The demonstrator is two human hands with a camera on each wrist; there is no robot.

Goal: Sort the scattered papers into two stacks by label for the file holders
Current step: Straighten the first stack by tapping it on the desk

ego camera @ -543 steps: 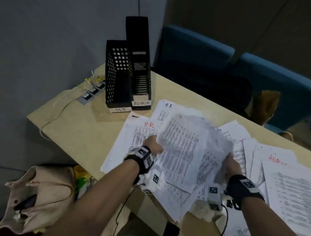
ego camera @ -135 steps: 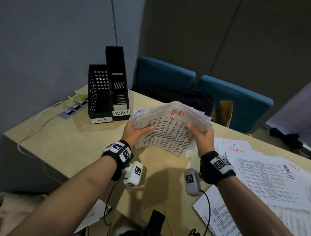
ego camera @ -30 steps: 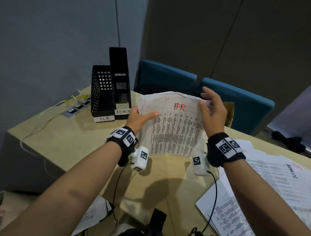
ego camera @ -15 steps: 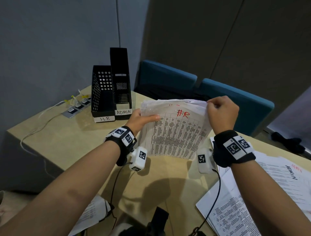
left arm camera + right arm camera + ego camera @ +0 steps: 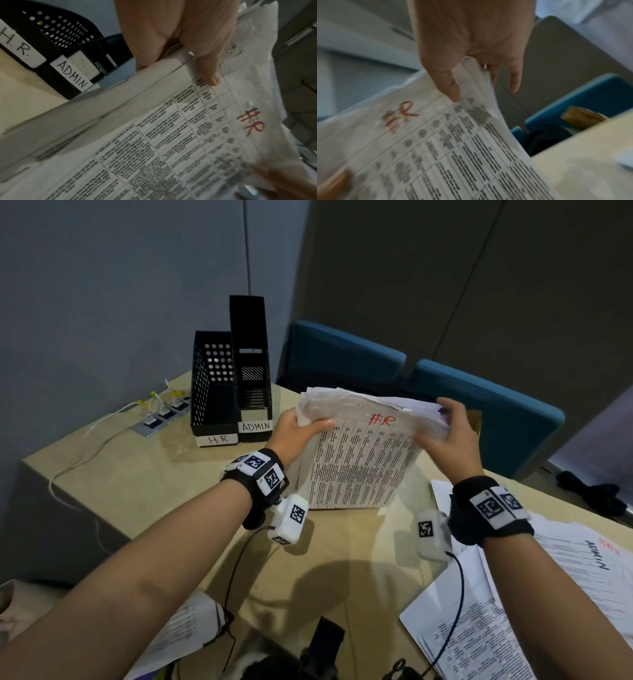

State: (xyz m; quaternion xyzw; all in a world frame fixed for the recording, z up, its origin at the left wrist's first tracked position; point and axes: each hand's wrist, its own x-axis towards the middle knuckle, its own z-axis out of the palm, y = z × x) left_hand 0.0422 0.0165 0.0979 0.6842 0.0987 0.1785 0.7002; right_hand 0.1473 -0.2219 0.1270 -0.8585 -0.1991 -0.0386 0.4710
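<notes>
A thick stack of printed papers marked HR in red [image 5: 359, 460] stands on its bottom edge on the table, tilted towards me. My left hand [image 5: 296, 429] grips its upper left corner, thumb on the front sheet [image 5: 208, 73]. My right hand [image 5: 445, 436] holds the upper right edge, thumb in front and fingers behind [image 5: 452, 86]. Two black file holders stand at the back left: the one labelled HR [image 5: 212, 385] and the taller one labelled ADMIN [image 5: 251, 364]. Sheets marked ADMIN [image 5: 582, 570] lie spread at the right.
A power strip with plugs and cables [image 5: 161, 414] lies left of the holders. Two blue chairs [image 5: 479, 412] stand behind the table, a brown paper bag [image 5: 582, 117] between them. More printed sheets [image 5: 462, 628] lie near the front right edge.
The stack has dropped so its bottom edge sits on the table. My right hand has shifted from a fist over the top corner to a flatter hold on the right edge.
</notes>
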